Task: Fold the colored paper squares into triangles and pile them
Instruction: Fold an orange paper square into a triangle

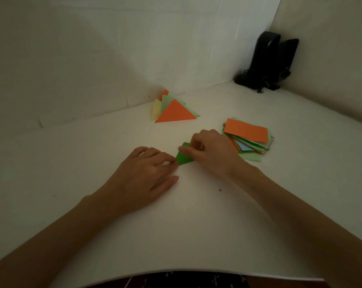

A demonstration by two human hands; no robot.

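Green paper (184,157) lies on the white table (196,225) a little right of its middle, partly folded, with one flap raised under the right hand (211,150). That hand's fingers pinch the upper flap near its far corner, while the left hand (146,173) rests flat beside the sheet, its fingertips (172,162) pressing the near-left corner to the table and gripping nothing. To do this fold well, the raised corner should be brought exactly onto the opposite corner before any crease is pressed; the left fingertips should keep the sheet from sliding, and the crease is best run from the middle outward. How well the edges line up is hidden by the right hand. Toward the back edge of the table sits the pile of folded triangles (173,112), an orange one uppermost, and nearer the right edge the stack of unfolded squares (247,135), just beside the right wrist.
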